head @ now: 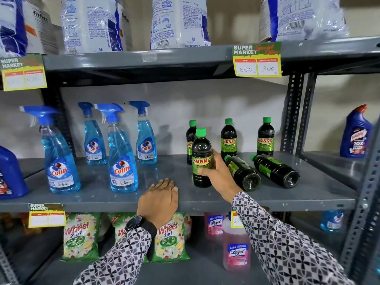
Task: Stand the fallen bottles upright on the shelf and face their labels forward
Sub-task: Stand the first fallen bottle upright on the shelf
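Centre-left: four Colin spray bottles [123, 149] upright; bare shelf [168, 173] between them and the dark bottles. Left hand [159, 199] flat on the front lip, fingers spread, holding nothing. Centre: right hand [216, 171] wrapped around upright Sunny bottle [201, 157], label forward, partly hiding another behind. Centre-right: two fallen Sunny bottles [242, 173] [276, 170], bases outward, labels hard to read. Far right: Harpic bottle [355, 132] partly cut off by upright.
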Tool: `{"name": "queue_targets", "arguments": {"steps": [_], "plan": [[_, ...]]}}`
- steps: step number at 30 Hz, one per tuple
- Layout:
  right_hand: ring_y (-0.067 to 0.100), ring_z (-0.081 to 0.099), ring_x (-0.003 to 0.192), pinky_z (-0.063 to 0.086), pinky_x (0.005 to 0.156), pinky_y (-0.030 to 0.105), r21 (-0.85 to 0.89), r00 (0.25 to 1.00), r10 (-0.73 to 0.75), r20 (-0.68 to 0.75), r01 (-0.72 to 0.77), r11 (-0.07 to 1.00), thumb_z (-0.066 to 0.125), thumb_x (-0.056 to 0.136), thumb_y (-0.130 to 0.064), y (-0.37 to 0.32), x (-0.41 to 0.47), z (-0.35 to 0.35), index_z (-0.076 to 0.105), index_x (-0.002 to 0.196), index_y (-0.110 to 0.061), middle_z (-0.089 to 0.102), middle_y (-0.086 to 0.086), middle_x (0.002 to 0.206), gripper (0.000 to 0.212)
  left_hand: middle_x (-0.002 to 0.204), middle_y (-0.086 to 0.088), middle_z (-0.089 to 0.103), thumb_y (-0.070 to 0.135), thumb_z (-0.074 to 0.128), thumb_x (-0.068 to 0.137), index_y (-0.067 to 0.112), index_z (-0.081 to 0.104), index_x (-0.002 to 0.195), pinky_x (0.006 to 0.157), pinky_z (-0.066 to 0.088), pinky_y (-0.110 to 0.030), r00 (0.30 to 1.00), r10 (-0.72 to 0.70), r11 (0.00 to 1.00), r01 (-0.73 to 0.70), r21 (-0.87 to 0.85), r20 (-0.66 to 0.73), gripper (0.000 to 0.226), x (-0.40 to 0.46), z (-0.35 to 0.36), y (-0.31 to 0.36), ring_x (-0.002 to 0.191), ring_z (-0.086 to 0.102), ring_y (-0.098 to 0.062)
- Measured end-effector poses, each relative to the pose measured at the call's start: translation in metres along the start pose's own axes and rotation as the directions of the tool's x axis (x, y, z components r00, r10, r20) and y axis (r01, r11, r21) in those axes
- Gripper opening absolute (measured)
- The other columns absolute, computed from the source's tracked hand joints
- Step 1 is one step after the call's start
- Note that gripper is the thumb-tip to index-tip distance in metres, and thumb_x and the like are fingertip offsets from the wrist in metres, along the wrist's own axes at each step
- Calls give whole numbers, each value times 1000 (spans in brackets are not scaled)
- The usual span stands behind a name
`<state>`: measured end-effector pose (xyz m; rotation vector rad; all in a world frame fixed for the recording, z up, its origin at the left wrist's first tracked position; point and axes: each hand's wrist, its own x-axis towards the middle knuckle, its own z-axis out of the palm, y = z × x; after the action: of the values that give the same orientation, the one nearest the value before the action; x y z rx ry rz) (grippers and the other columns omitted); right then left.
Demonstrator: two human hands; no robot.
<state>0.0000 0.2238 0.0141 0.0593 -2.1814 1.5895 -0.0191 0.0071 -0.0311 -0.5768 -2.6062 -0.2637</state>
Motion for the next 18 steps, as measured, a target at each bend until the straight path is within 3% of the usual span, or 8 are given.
{"name": "queue_targets", "arguments": {"steps": [2,7,11,14,18], "plan": [[9,66,127,48,118,47,19,1000,8,-1,-8,1000,87,78,-21,3,1,0,45,154,-32,68,-10,140,88,155,-3,52,46,11,99,17,54,146,123,29,-35,1000,-2,1000,2,-7,1,70,0,0,0,146,45,-16],[13,65,124,52,114,46,-73,999,-7,-31,5,997,91,67,-41,0,0,4,52,142,-39,65,-7,134,85,156,-1,51,48,6,95,18,54,146,124,28,-35,1000,-8,1000,8,-7,3,77,-1,-1,1,147,44,-15],[13,68,121,51,115,49,-15,999,38,12,-38,999,87,84,-14,0,-1,0,55,141,-25,73,-5,128,67,156,-1,50,48,5,95,19,53,147,124,29,-35,1000,-9,1000,9,-15,13,76,1,0,-1,147,44,-15],[13,68,123,49,117,46,7,995,44,88,-45,999,81,90,-4,-5,-7,-4,57,134,-28,73,-4,128,55,157,-2,50,47,7,97,18,53,147,124,29,-36,1000,-11,1000,11,-17,20,74,1,0,-1,147,43,-16],[11,67,124,48,115,36,44,976,41,213,-52,998,74,94,4,-11,-23,-13,54,138,-26,72,-3,131,56,157,-2,50,49,3,93,19,53,147,124,28,-35,1000,-10,1000,11,-25,21,80,0,-2,1,147,43,-16]]}}
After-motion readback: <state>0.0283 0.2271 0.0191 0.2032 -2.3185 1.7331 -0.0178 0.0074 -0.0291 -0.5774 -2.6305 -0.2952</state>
